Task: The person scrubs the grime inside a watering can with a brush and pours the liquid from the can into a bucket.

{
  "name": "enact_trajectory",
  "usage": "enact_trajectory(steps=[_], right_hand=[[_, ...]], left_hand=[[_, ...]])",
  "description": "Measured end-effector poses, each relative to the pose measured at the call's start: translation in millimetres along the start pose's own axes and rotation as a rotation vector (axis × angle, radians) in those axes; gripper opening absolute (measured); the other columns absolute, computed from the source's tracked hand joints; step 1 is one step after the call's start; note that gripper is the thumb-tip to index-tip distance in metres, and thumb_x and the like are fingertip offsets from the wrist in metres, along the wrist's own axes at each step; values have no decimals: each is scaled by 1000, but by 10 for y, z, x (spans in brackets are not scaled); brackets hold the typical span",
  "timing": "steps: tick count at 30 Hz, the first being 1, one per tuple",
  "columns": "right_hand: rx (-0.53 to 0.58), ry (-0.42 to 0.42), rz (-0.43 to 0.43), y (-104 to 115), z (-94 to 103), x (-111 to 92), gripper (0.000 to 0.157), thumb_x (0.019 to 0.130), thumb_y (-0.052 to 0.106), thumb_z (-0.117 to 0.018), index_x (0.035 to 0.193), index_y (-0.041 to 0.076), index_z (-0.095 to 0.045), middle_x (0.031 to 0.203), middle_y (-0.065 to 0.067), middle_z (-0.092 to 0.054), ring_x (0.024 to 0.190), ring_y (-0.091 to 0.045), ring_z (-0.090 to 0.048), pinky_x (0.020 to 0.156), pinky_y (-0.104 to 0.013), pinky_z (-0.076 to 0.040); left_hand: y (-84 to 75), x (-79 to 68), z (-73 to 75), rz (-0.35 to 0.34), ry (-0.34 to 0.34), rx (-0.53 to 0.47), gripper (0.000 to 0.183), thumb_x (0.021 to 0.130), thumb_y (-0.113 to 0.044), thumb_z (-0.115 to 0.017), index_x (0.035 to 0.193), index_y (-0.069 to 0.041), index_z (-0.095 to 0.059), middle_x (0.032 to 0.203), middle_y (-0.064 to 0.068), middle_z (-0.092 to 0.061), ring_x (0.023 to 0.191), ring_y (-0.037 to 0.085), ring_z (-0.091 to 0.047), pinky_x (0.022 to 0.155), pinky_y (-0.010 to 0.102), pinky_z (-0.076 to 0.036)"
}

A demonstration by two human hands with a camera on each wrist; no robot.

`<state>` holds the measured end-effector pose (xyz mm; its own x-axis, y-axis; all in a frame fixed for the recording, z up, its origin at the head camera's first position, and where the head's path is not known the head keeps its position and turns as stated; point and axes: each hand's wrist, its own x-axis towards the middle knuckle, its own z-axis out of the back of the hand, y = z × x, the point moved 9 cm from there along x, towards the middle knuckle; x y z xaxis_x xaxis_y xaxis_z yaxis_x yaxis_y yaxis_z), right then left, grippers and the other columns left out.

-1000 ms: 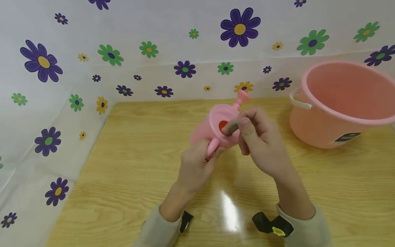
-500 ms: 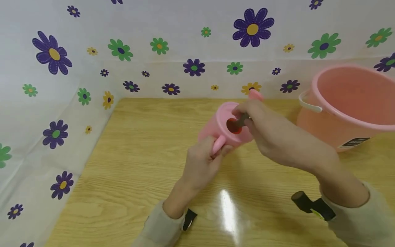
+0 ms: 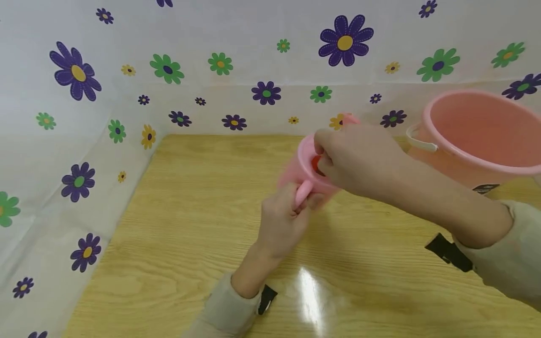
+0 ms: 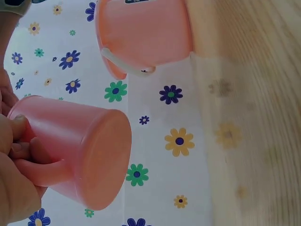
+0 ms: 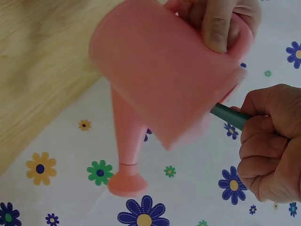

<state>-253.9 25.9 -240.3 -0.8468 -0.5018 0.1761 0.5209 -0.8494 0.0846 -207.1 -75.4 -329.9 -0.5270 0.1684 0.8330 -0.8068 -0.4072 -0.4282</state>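
Note:
A pink watering can [image 3: 291,170] is held up off the table and tilted, its flat base showing in the left wrist view. My left hand [image 3: 282,220] grips it by the loop handle [image 4: 44,173]. Over the can's mouth, my right hand [image 3: 359,162] has its fingers curled round a thin dark green stick-like handle [image 5: 230,116]. The far end of that handle goes into the can's opening and is hidden there. A bit of red [image 3: 318,165] shows inside the opening. The can's spout with its flared rose [image 5: 128,182] points away from me.
A large pink bucket [image 3: 458,162] with a white handle stands at the back right of the wooden table [image 3: 181,225]. Flower-patterned white sheeting [image 3: 203,42] covers the wall behind and the left side.
My right hand has turned over and moved down over the can's mouth, the green handle going deeper inside. The right forearm has swung out to the right. My left hand still holds the can.

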Motion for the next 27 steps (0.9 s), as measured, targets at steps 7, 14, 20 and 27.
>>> enact_trajectory(steps=[7,14,20,27], right_hand=[[-97,79,-7,185,126,141,8,88,6,-56,94,8,-60,66,-5,-55,58,-22,-48,48,-30,-37],[-218,118,90,319,-63,211,7,91,11,-59,84,10,-56,61,-4,-50,56,-22,-47,56,-34,-38],[-222,109,108,502,190,265,8,89,9,-59,97,12,-56,67,-6,-54,58,-23,-50,52,-34,-41],[-375,274,160,724,46,275,41,79,14,-78,110,9,-52,73,-5,-55,60,-24,-54,47,-46,-49]], left_hand=[[28,3,-30,33,9,-37,42,78,-3,-82,73,-7,-41,63,2,-34,55,10,-31,51,20,-26],[73,-58,33,42,-52,-47,34,84,-7,-79,76,-6,-46,60,1,-42,52,9,-35,48,18,-29],[37,5,162,-10,-119,-43,34,96,-30,-64,81,-3,-50,62,4,-44,53,12,-40,48,22,-33],[66,-36,94,33,-86,-31,31,95,-24,-68,80,-4,-49,62,4,-44,52,11,-40,48,19,-34]])
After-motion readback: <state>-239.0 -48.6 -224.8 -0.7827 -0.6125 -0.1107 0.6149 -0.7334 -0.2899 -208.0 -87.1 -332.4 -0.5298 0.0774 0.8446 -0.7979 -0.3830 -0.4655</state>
